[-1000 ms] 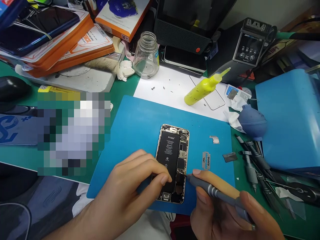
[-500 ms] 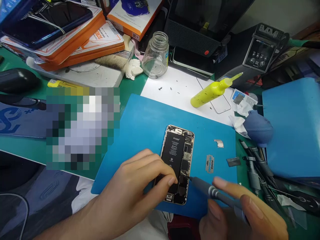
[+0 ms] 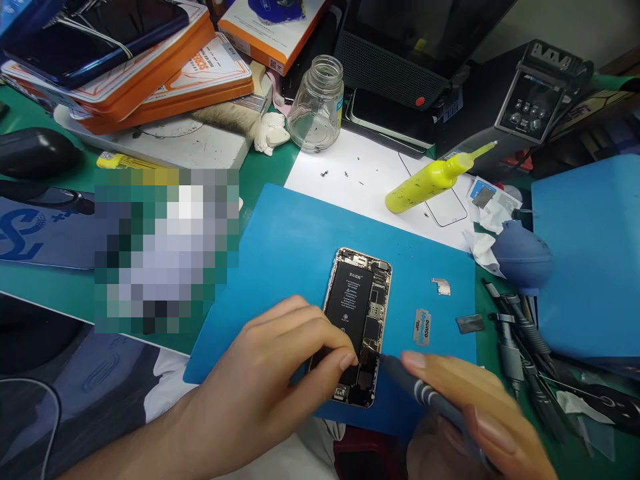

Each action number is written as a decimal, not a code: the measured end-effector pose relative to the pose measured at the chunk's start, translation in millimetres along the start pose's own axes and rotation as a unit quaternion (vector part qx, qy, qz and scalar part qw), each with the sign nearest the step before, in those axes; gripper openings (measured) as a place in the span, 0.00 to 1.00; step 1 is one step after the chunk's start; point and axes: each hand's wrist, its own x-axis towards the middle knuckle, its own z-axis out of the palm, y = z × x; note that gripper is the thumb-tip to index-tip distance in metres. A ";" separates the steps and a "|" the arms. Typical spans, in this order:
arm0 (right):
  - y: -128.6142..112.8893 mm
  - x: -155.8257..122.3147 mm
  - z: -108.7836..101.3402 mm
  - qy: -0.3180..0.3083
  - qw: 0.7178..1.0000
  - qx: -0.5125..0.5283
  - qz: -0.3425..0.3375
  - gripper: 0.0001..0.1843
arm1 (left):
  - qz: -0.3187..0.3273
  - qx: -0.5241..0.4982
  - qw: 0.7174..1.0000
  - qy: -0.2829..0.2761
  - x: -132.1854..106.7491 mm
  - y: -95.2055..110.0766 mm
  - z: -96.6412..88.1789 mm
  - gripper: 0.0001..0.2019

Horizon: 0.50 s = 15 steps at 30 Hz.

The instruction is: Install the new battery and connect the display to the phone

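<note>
An opened phone [image 3: 350,303] lies on the blue mat [image 3: 270,267], its black battery and inner boards bare. My left hand [image 3: 295,360] rests over the phone's lower left part. Its thumb and index finger are pinched together above the battery's edge, and whatever is between them is too small to make out. In my right hand [image 3: 480,407] is a grey screwdriver [image 3: 407,381], held at a slant. The driver's thin tip reaches into the phone's right side, below the metal SIM slot, close to my left fingertips.
Right of the phone lie a razor blade [image 3: 422,328], a small metal plate [image 3: 441,287] and a dark strip [image 3: 470,324]. Behind stand a yellow bottle [image 3: 423,187] and a glass jar [image 3: 316,110]. Tiny screws are on the white paper [image 3: 350,190]. Several tools [image 3: 510,340] and a blower [image 3: 523,253] sit at right.
The fingers of my right hand have shifted along the screwdriver's handle, the index finger now nearer its front. My left hand stays pinched in place. The whole view has moved slightly.
</note>
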 end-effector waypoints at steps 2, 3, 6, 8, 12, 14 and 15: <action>2.4 0.5 0.5 -0.007 1.000 -0.020 -0.005 0.30 | -0.003 -0.003 1.000 -0.002 -0.6 0.6 -0.3 0.07; 3.2 0.8 1.8 -0.006 0.999 -0.031 -0.012 0.32 | -0.005 -0.003 1.000 -0.002 -0.7 0.8 -0.4 0.07; 2.9 1.5 8.3 0.042 0.998 -0.047 -0.023 0.30 | -0.004 -0.004 1.000 -0.004 -1.0 0.5 -0.5 0.07; 1.0 1.9 11.4 0.058 0.997 -0.049 -0.008 0.32 | -0.002 -0.001 1.000 -0.003 -1.4 0.1 -0.3 0.07; -1.2 1.8 9.2 0.027 0.999 -0.036 0.016 0.34 | -0.007 0.005 1.000 -0.002 -2.0 0.2 0.8 0.07; -0.7 1.0 7.1 0.039 0.999 -0.037 0.008 0.34 | -0.002 0.012 1.000 0.003 -1.4 0.8 1.4 0.07; -0.6 0.3 6.6 0.048 0.998 -0.038 0.000 0.34 | 0.004 0.018 1.000 0.007 -0.9 1.2 1.6 0.07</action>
